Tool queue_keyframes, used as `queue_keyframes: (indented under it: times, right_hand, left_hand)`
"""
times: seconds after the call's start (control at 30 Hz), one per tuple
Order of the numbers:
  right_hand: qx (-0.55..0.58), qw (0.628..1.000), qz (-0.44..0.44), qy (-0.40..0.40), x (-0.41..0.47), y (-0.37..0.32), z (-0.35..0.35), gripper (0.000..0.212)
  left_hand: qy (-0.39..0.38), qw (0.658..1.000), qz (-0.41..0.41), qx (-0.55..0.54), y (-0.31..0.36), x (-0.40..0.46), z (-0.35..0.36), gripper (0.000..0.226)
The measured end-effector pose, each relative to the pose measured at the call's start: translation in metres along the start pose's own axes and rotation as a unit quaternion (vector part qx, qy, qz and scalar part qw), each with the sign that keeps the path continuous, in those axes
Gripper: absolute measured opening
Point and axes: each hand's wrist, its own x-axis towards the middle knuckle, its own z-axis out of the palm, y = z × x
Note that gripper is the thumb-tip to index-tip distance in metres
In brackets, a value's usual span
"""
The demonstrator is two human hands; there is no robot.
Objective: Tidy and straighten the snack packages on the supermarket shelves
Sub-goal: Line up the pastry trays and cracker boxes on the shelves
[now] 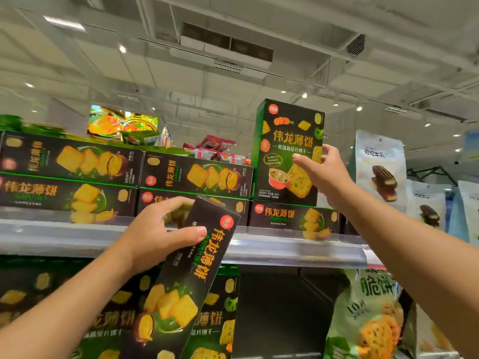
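Observation:
My left hand [158, 230] grips a long black-and-green cracker box [181, 288], tilted, in front of the top shelf's edge [285, 248]. My right hand [325, 171] reaches up with fingers spread, just in front of an upright green cracker box [282, 141] that stands on a flat box [293, 220] on the top shelf. I cannot tell if the fingers touch it. More flat boxes [197, 174] lie stacked in rows to the left.
White bags with a chocolate picture [381, 167] stand right of the upright box. The lower shelf holds green boxes [217, 314] at left, a dark gap in the middle and a pale green cracker bag [368, 314] at right. Red packets [217, 149] lie behind the stacks.

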Motion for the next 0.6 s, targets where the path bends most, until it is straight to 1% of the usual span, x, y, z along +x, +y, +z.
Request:
queue_keyframes:
  times: [0.03, 0.1, 0.2, 0.23, 0.37, 0.43, 0.5, 0.53, 0.6]
  right_hand:
    - [0.040, 0.999, 0.011, -0.019, 0.003, 0.001, 0.001, 0.083]
    - [0.087, 0.994, 0.017, -0.057, 0.009, 0.003, 0.003, 0.066]
    - [0.107, 0.991, 0.009, -0.081, 0.011, 0.009, 0.004, 0.044]
    - [0.110, 0.990, 0.007, -0.083, 0.010, 0.010, 0.005, 0.042]
    - [0.114, 0.990, -0.001, -0.079, 0.007, 0.010, 0.006, 0.054]
    - [0.107, 0.991, 0.000, -0.079, 0.006, 0.007, 0.005, 0.049]
    - [0.097, 0.992, 0.001, -0.076, 0.007, 0.005, 0.003, 0.036]
    - [0.094, 0.993, 0.003, -0.073, 0.007, 0.004, 0.002, 0.034]
    - [0.088, 0.994, 0.008, -0.063, 0.006, 0.000, 0.001, 0.042]
  left_hand:
    - [-0.005, 1.000, 0.006, 0.013, 0.000, -0.002, 0.002, 0.049]
    - [-0.010, 0.999, 0.021, 0.038, -0.001, -0.005, 0.005, 0.048]
    - [-0.001, 0.998, 0.036, 0.046, -0.001, -0.006, 0.005, 0.041]
    - [0.000, 0.998, 0.040, 0.046, 0.000, -0.006, 0.005, 0.040]
    - [0.008, 0.997, 0.047, 0.060, 0.000, -0.007, 0.006, 0.045]
    - [0.010, 0.997, 0.046, 0.065, -0.001, -0.006, 0.007, 0.048]
    - [0.011, 0.996, 0.046, 0.071, -0.001, -0.006, 0.007, 0.050]
    - [0.012, 0.996, 0.045, 0.074, -0.001, -0.006, 0.007, 0.051]
    - [0.018, 0.996, 0.043, 0.077, -0.001, -0.006, 0.007, 0.052]
